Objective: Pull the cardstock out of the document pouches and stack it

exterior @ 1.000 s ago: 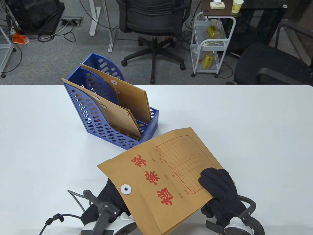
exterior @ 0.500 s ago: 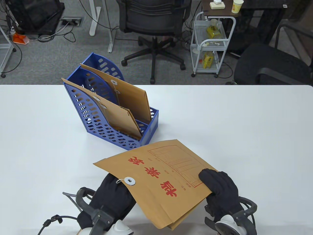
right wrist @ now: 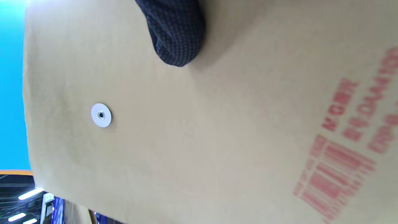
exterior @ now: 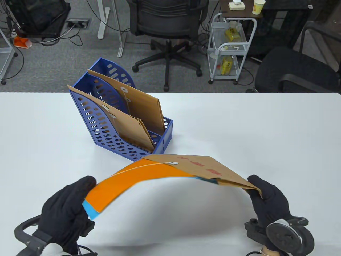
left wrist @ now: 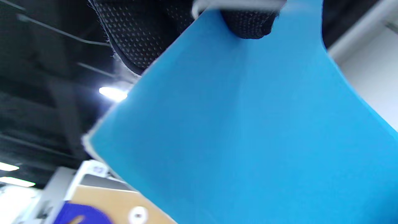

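Note:
My right hand (exterior: pixel 266 200) grips the closed end of a brown kraft document pouch (exterior: pixel 210 168) and holds it above the table. Its underside with a white button fills the right wrist view (right wrist: pixel 199 130). My left hand (exterior: pixel 66 210) grips the near end of orange cardstock (exterior: pixel 128 181) with blue cardstock (exterior: pixel 89 210) under it. The sheets arch in the air, most of their length out of the pouch mouth. The blue sheet fills the left wrist view (left wrist: pixel 248 133). The pouch string (exterior: pixel 143 166) trails over the orange sheet.
A blue plastic file rack (exterior: pixel 106 133) stands behind on the white table (exterior: pixel 266 133), holding two more brown pouches (exterior: pixel 143 109). Office chairs and a white cart stand on the floor beyond the far edge.
The pouch has tipped from face-up to nearly edge-on. My left hand came out from under it and moved left, drawing the orange and blue cardstock out. My right hand shifted right.

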A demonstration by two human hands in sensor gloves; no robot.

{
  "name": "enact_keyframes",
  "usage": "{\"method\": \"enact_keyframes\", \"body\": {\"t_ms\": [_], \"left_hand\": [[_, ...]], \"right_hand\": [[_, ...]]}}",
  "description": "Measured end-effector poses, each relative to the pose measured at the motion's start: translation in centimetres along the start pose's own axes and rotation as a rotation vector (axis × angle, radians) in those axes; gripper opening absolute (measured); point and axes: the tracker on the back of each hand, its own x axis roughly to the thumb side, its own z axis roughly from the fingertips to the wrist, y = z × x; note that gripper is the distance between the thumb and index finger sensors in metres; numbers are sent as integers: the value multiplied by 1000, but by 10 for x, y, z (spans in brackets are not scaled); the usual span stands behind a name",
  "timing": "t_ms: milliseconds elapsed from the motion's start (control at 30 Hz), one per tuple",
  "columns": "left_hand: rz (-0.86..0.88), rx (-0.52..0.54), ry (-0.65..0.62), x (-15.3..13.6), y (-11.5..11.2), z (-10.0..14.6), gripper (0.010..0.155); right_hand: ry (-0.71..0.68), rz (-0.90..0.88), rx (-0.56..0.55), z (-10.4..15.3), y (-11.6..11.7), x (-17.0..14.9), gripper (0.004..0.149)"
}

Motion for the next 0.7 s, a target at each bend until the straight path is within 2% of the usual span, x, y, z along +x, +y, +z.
{"method": "enact_keyframes", "body": {"t_ms": [67, 233, 400, 467, 567, 700], "left_hand": [[25, 26, 97, -20, 3, 5, 42], [181, 30, 329, -57, 0, 23, 42], [304, 59, 501, -78, -7, 42, 42], [340, 68, 566, -85, -12, 51, 42], [382, 62, 630, -91, -20, 61, 42], [476, 55, 762, -102, -36, 78, 42]], "right_hand": [[40, 8, 66, -7, -9, -12, 36], [193, -97, 100, -31, -19, -40, 40], [335, -230, 173, -49, -13, -61, 45], [428, -286, 275, -56, 0, -71, 47], [486, -241, 457, -55, 26, -83, 52], [595, -161, 536, -37, 73, -96, 66]]}}
